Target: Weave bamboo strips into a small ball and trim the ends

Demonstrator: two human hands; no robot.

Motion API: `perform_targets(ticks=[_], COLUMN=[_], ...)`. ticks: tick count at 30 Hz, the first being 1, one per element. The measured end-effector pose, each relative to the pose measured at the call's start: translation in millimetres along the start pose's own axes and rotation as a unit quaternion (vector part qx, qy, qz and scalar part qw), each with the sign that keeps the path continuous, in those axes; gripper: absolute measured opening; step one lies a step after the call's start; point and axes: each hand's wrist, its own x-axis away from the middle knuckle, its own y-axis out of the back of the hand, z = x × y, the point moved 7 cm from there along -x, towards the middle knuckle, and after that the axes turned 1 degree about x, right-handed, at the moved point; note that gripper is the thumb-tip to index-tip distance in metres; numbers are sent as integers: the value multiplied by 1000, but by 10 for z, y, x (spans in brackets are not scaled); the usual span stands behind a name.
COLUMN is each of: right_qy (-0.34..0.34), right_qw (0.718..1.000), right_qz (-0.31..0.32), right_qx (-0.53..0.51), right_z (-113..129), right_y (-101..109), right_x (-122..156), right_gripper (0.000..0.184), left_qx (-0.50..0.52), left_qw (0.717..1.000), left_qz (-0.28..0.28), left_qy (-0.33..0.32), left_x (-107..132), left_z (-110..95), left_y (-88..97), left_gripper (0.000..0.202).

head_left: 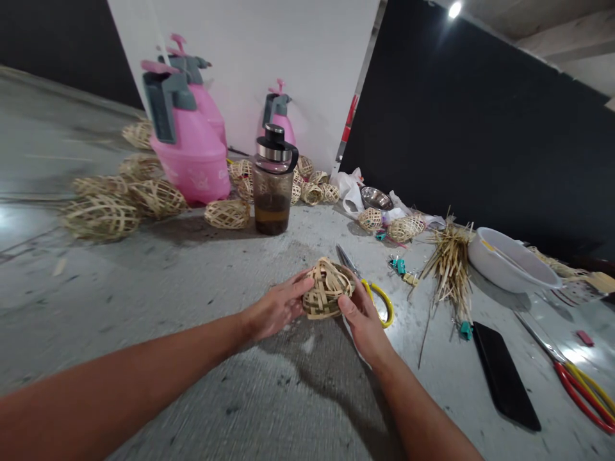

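Note:
Between my two hands is a small woven bamboo basket (327, 291), rounded and made of pale flat strips with gaps between them. My left hand (283, 301) grips its left side, the thumb laid over the weave. On the opposite side my right hand (362, 314) holds it, thumb on the front and fingers behind, partly hidden. Just beyond my right hand lies a pair of scissors with yellow handles (383, 306), its blades pointing away to the upper left.
Behind stand a dark drink bottle (272, 186) and pink pressure sprayers (192, 153), among several woven bamboo balls (103, 216). To the right are a bundle of bamboo strips (451, 262), a white basin (509, 259), a black phone (505, 374), teal clips (398, 264) and red-and-yellow-handled scissors (583, 390).

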Motion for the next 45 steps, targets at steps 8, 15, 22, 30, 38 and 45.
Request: perform_targets(ticks=[8,15,22,30,38,45], right_qy=[2,-32,-3,27,42,67], right_qw=[999,998,995,975,971,951], right_qz=[-44,-48,-79,-130,-111,-106], right_qx=[4,-9,57,180,209,283], right_z=[-96,-86,27,194,226,269], right_y=[47,93,93,126,115,125], right_x=[3,-31,11,49,48,67], right_gripper=[83,69,62,34,23,22], left_qx=[4,1,21,16,-2,0], left_qw=[1000,999,1000,998,999,997], left_qz=[-3,28,10,-17,-13,-37], left_qy=[-2,-17,-9,-49,-47,-66], left_x=[-30,-47,-44,-40,-12,8], left_z=[-9,4,7,-36,-65,-98], left_y=[24,3,47,76,32,36], left_gripper=[54,56,43,61,60,73])
